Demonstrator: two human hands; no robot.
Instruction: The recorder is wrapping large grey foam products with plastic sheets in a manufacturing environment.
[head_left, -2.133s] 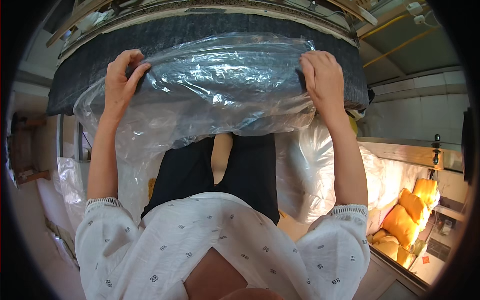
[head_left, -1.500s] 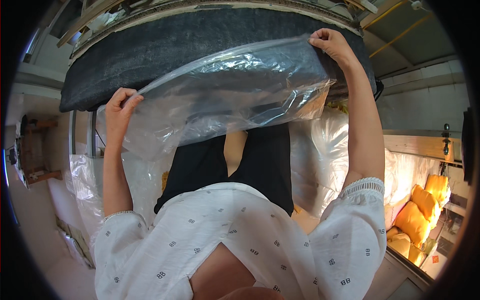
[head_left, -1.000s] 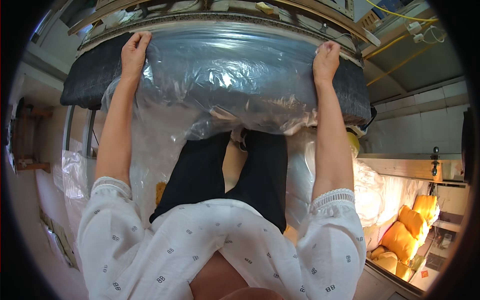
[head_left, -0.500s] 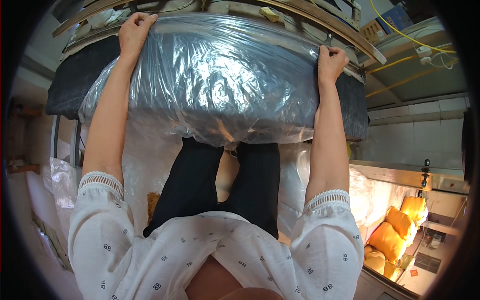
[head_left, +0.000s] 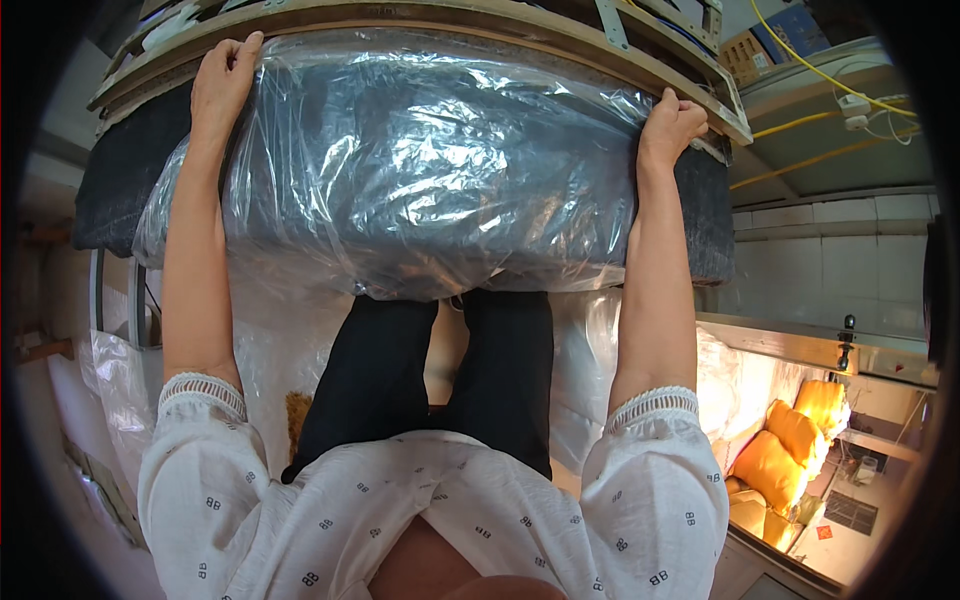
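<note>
A long dark grey cushion (head_left: pixel 110 190) lies across a wooden frame (head_left: pixel 420 12) in front of me. A clear plastic bag (head_left: pixel 420 170) is drawn over most of its middle, leaving both dark ends bare. My left hand (head_left: pixel 222 78) grips the bag's far edge at the cushion's upper left. My right hand (head_left: pixel 668 125) grips the bag's edge at the upper right, near the frame's corner. Both arms are stretched out over the cushion.
More clear plastic sheeting (head_left: pixel 600 370) hangs below the cushion around my legs. Orange-yellow cushions wrapped in plastic (head_left: pixel 790 450) lie at the lower right. Yellow cables (head_left: pixel 820 80) run along the tiled wall at the upper right.
Both hands have pulled the plastic bag further over the cushion, toward its far edge. The bag now covers the cushion's top and front, where earlier it bunched at the near side.
</note>
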